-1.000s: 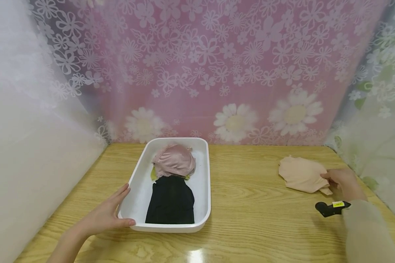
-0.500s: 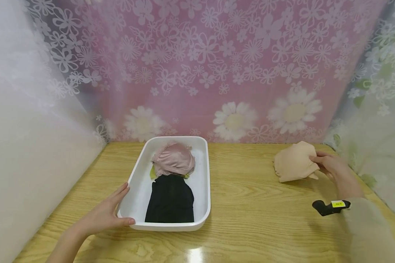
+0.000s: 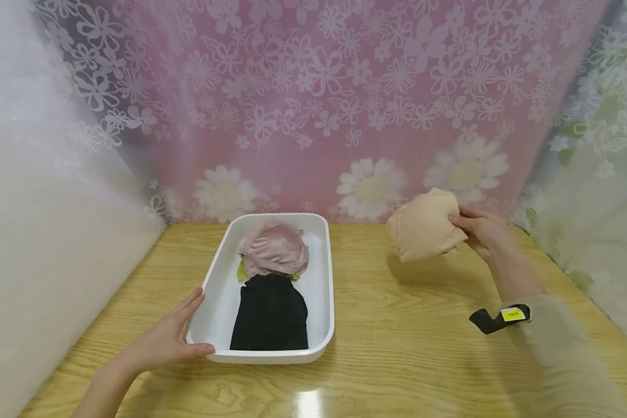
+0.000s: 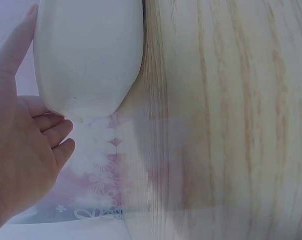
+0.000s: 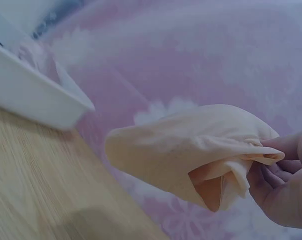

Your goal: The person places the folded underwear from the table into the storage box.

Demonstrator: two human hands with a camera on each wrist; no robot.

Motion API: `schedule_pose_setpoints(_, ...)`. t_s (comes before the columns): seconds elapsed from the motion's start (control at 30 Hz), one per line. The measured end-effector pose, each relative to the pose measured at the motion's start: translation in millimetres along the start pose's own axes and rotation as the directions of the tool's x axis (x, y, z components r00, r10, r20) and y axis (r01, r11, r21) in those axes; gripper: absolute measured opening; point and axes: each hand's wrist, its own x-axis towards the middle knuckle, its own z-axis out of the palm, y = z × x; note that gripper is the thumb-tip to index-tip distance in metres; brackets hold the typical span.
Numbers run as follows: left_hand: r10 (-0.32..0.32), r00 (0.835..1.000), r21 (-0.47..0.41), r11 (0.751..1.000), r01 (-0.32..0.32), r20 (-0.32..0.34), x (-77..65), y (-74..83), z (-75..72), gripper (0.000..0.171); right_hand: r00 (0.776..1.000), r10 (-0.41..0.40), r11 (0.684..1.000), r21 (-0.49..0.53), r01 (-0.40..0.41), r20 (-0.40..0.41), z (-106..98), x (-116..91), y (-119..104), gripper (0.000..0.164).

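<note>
My right hand pinches the right edge of a folded beige piece of clothing, thumb on the near side. The cloth hangs above the table, its shadow below; the right wrist view shows its loose layers and an open fold. My left hand rests at the near left corner of a white tray, thumb at the front rim and straight fingers along the left side. Inside the tray lie a pink bra and a folded black garment. Yellow-green cloth peeks out, mostly hidden under the bra.
The wood-grain table reaches back to a pink flowered curtain. Pale sheets hang along the left side and right side. A black strap with a yellow label sticks out from my right wrist.
My right hand has lifted the beige garment off the table and carried it leftward and farther back. The left hand and the tray stay in place.
</note>
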Motion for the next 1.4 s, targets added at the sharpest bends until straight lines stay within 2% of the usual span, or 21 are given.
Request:
schedule_pose_setpoints(0.13,-0.01,1.0,0.0,1.0,0.01,-0.003,-0.3,-0.3,-0.3,0.101,0.998,0.004,0.998,0.06,-0.008,0.061,38,3,0,0.032)
schedule_pose_setpoints(0.37,-0.024,1.0,-0.015,1.0,0.024,-0.003,0.3,-1.4,-1.0,0.1,0.995,0.044,0.998,0.047,-0.048,0.089,105,6,9,0.028)
schedule_pose_setpoints(0.67,-0.033,0.999,-0.013,0.999,0.033,-0.007,0.2,-0.8,-1.4,0.101,0.985,0.084,0.995,0.043,-0.091,0.152,175,10,50,0.029)
schedule_pose_setpoints(0.83,-0.026,1.0,-0.008,1.0,0.025,-0.012,0.6,-0.5,0.9,0.1,0.975,0.121,0.99,0.045,-0.132,0.185,199,8,77,0.031)
schedule_pose_setpoints(1.1,-0.008,1.0,-0.016,1.0,0.008,-0.019,1.7,0.8,1.8,0.1,0.955,0.213,0.971,0.064,-0.23,0.205,230,0,116,0.045)
schedule_pose_setpoints(1.27,-0.006,1.0,-0.019,1.0,0.006,-0.018,1.6,0.4,2.0,0.1,0.946,0.266,0.963,-0.009,-0.269,0.184,238,-5,143,0.043)
schedule_pose_setpoints(1.4,-0.009,1.0,-0.024,1.0,0.008,-0.016,1.1,-0.1,1.8,0.1,0.944,0.302,0.952,-0.087,-0.292,0.131,237,-7,161,0.04)
